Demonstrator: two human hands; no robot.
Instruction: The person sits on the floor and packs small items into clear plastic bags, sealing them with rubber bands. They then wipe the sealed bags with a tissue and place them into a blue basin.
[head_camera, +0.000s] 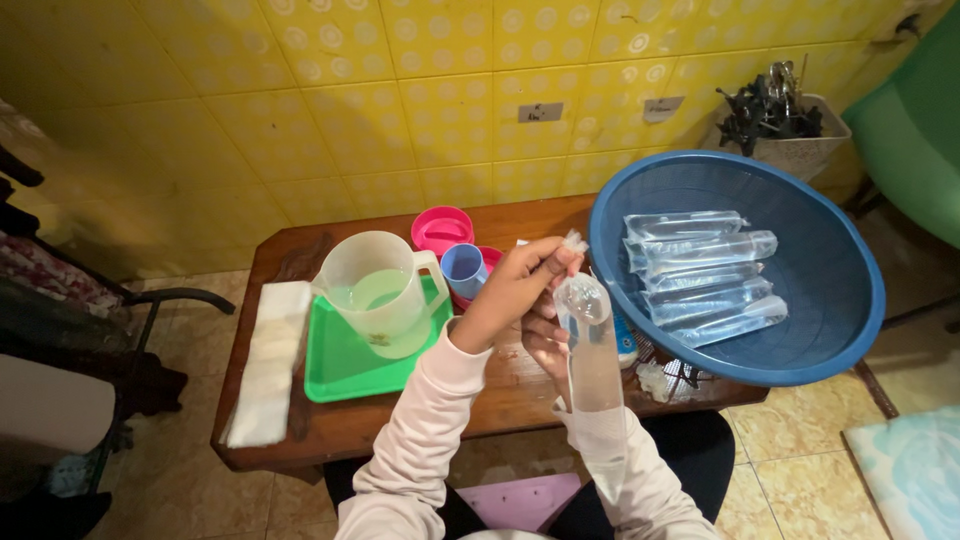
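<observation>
A long, clear plastic bag filled with liquid is held upright above the near edge of the brown wooden bench. Its twisted neck is pinched at the top by the fingers of the left hand, which are closed narrowly on it. The right hand is placed just behind the upper part of the bag, touching it; whether its fingers are closed around the bag cannot be told.

Just to the right, a large round blue plastic basin is set on the bench, with several filled clear bags laid side by side in it. To the left, a translucent plastic jug with pale green liquid is stood on a green plastic tray, beside a folded white cloth. A pink round container and a small blue cup are seen behind the hands.
</observation>
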